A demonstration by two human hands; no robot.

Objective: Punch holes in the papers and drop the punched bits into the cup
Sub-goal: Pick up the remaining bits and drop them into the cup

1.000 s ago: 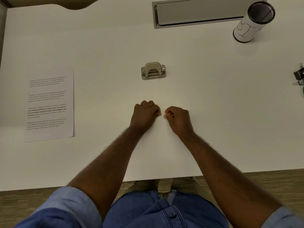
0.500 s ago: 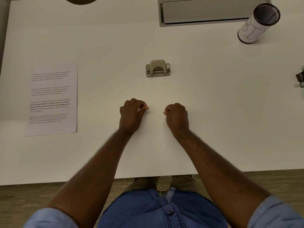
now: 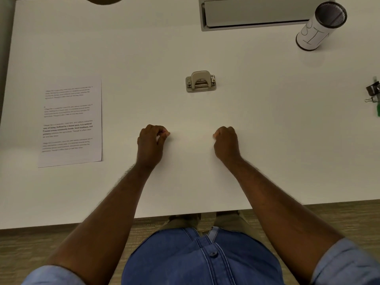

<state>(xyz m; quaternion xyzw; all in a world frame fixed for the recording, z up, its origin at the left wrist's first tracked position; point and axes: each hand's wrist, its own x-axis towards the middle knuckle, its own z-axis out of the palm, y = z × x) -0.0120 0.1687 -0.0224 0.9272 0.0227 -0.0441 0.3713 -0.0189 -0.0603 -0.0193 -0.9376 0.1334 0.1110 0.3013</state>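
while a beige hole punch [image 3: 201, 81] sits untouched at the middle of the white table [image 3: 267, 120], a printed sheet of paper [image 3: 71, 122] lies flat near the left edge, well apart from it. at the far right corner stands the cup [image 3: 320, 26], a tall black mesh cylinder wrapped in white paper with hand-drawn marks; its inside is too dark to read.

nearer than the punch, a person's two hands rest on the table, apart from each other. the left hand [image 3: 151, 141] is curled into a loose fist, thumb and fingertips pinched together at its right side, and the right hand [image 3: 225, 142] is closed in a tighter fist, knuckles up. whether either fist grips anything cannot be told; nothing shows between the fingers. both forearms are bare, with rolled blue sleeves [image 3: 345, 264] cut off at the bottom edge.

at the right border a binder clip [image 3: 373, 93] and something green [image 3: 378, 110] are cropped and hard to make out. a grey cable tray [image 3: 255, 14] is set into the far side of the table.
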